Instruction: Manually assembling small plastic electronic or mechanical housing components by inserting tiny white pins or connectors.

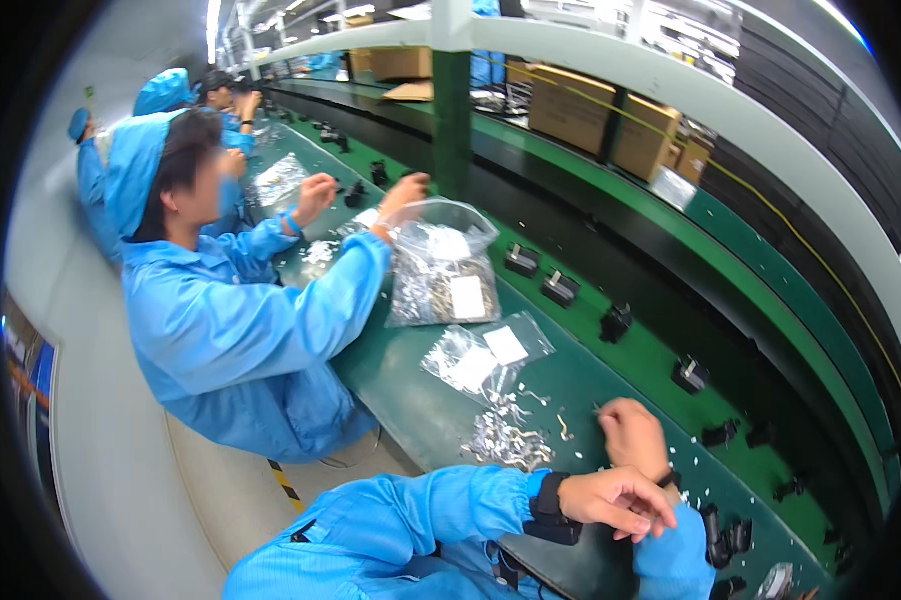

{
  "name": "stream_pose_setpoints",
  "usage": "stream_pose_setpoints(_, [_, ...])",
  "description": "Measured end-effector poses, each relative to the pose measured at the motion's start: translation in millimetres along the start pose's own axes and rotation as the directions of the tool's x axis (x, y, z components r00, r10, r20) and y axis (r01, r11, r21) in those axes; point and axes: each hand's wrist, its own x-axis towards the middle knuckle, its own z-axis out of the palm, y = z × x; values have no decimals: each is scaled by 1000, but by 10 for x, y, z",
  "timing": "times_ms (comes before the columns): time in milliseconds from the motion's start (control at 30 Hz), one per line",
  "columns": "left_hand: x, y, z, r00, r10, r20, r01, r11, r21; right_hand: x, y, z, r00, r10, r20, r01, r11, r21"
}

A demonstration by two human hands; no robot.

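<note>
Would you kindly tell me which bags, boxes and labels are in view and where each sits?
Large clear plastic bag of metal parts, white label: before the co-worker.
Small clear plastic bag, white label: flat, mid-bench.
Brown cardboard boxes: upper shelf.

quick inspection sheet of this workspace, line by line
surface: green bench beside a conveyor carrying small black parts.
job's things: pile of small metal pieces near the hands; one piece lies apart from it.
clutter: small clear bag lying flat; large clear bag of pieces, held by a co-worker's hand.
grippers: left hand curled, resting over the right forearm; right hand pinching something tiny, too small to tell.
cables: nothing seen.
surroundings: co-workers in blue suits seated at left; cardboard boxes on the shelf above.
</note>
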Motion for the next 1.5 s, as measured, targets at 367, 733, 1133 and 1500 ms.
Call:
stream_pose_setpoints(367, [85,80,-106,777,312,-547,146,755,639,-1169,-262,-962,858,498,125,-387,469,794])
stream_pose_setpoints(733, [204,-60,-1,940,101,-325,224,534,815,-1363,-172,-1042,877,457,150,-463,716,523])
stream_pose_setpoints(1133, [213,-125,45,843,448,-296,183,278,943,-1255,-231,-734,904,152,-401,-81,979,187])
stream_pose_setpoints(1500, [215,-75,19,883,411,-224,140,225,964,-1282,-49,-709,917,289,-276,-160,898,409])
